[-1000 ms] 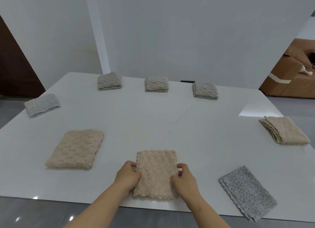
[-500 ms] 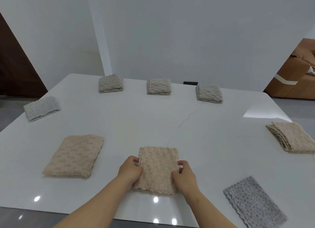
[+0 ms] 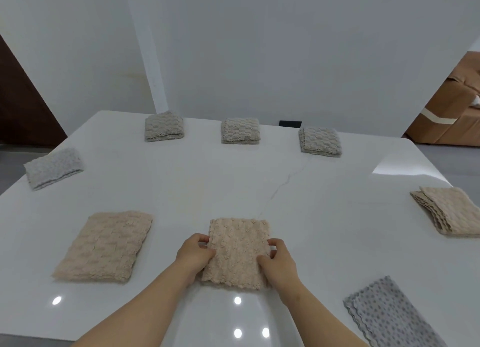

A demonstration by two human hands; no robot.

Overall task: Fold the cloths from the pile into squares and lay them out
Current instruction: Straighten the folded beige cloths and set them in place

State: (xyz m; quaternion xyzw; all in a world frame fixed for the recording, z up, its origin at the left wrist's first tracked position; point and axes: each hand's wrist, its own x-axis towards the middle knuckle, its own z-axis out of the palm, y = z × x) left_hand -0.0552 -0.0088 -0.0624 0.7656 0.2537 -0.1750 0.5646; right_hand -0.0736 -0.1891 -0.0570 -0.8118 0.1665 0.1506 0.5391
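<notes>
Clerk: Entry 1 — the piece in work?

Keeper: 1 beige cloth [image 3: 237, 250]; folded to a rectangle; lies flat on the white table [image 3: 233, 180], centre, close to the near edge. The left hand [image 3: 193, 253] pinches its left border; the right hand [image 3: 279, 262] pinches its right border; thumbs on top, fingers curled at the edge.

Clerk: Stock laid out?

Keeper: 3 small squares in the far row: left square [image 3: 163, 126]; middle square [image 3: 240, 130]; right square [image 3: 319, 141]. 1 pale grey bundle [image 3: 53, 167] at the far left. 1 larger beige fold [image 3: 104, 246] to the left of the hands, apart from them.

Clerk: Stock outstanding?

Keeper: 1 beige pile [image 3: 452, 210] at the right edge; several layers, count not readable. 1 grey dotted cloth [image 3: 389, 313] at the near right; flat, wavy border.

Clerk: Step in hand?

Keeper: In my judgement, the folding of entry 1 — it reads longer than wide, so 1 more fold seems due before it matches the far row; roughly mid-task, given the pile.

Clerk: Next move calls for?

Keeper: Probably: lift the near edge; carry it over to the far edge; match the corners; press flat. Both grips would need to travel together; the nubby fabric looks soft, and the layers could slide out of line.
</notes>
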